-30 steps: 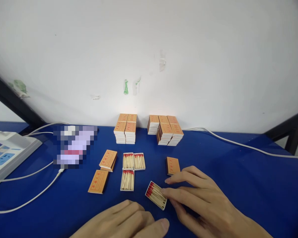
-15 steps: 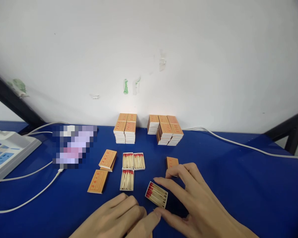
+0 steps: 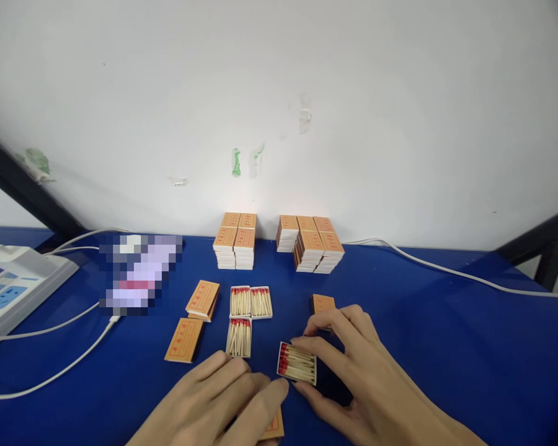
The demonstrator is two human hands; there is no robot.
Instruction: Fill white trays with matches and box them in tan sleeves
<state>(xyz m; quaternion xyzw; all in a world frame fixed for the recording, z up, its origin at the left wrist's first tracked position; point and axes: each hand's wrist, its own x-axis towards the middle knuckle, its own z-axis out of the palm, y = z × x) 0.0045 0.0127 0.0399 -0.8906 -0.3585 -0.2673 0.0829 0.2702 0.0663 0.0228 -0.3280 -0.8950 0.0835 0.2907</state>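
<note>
My right hand (image 3: 358, 378) pinches an open matchbox tray (image 3: 297, 363) full of red-tipped matches between thumb and fingers, low over the blue table (image 3: 446, 347). My left hand (image 3: 218, 402) lies beside it with fingers curled over an orange matchbox sleeve (image 3: 274, 426), partly hidden under the thumb. Another orange sleeve (image 3: 323, 303) lies just behind my right fingers. Three more open trays of matches (image 3: 244, 316) sit ahead of my left hand.
Two stacks of orange matchboxes (image 3: 235, 241) (image 3: 311, 243) stand against the white wall. Loose sleeves (image 3: 203, 298) (image 3: 184, 340) lie left of the trays. A white power strip (image 3: 13, 285), cables and a blurred object (image 3: 137, 272) occupy the left.
My right hand turned the tray of matches from a diagonal to nearly square and drew it slightly right. My left hand moved forward, and an orange sleeve now shows beneath it.
</note>
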